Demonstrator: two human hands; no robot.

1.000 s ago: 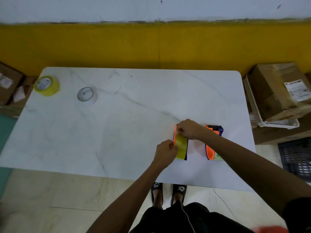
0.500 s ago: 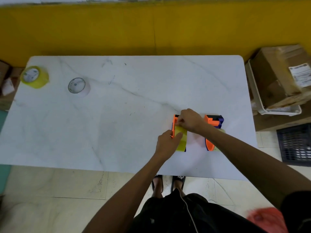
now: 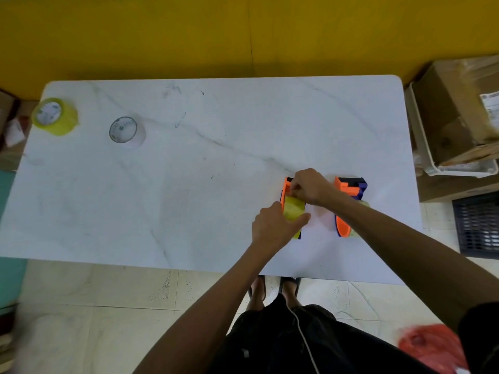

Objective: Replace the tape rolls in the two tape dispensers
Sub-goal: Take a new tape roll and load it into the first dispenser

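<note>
Two orange and dark blue tape dispensers stand near the table's front right. The left dispenser (image 3: 285, 190) holds a yellow tape roll (image 3: 293, 209). My left hand (image 3: 272, 228) grips that roll from the near side. My right hand (image 3: 310, 186) pinches the tape's end at the dispenser's far part. The right dispenser (image 3: 349, 203) stands apart, untouched, with a pale roll in it. Far left on the table lie a spare yellow roll (image 3: 55, 116) and a spare white roll (image 3: 126, 130).
The white marble table (image 3: 189, 184) stands against a yellow wall. Right of it sit cardboard boxes (image 3: 456, 112) in a white tray and a dark crate (image 3: 476, 225). A red bag (image 3: 432, 346) lies on the floor at lower right.
My left hand has closed further around the yellow roll in the left dispenser. My head has tilted down, so less wall shows. My right hand stays at the dispenser's far end.
</note>
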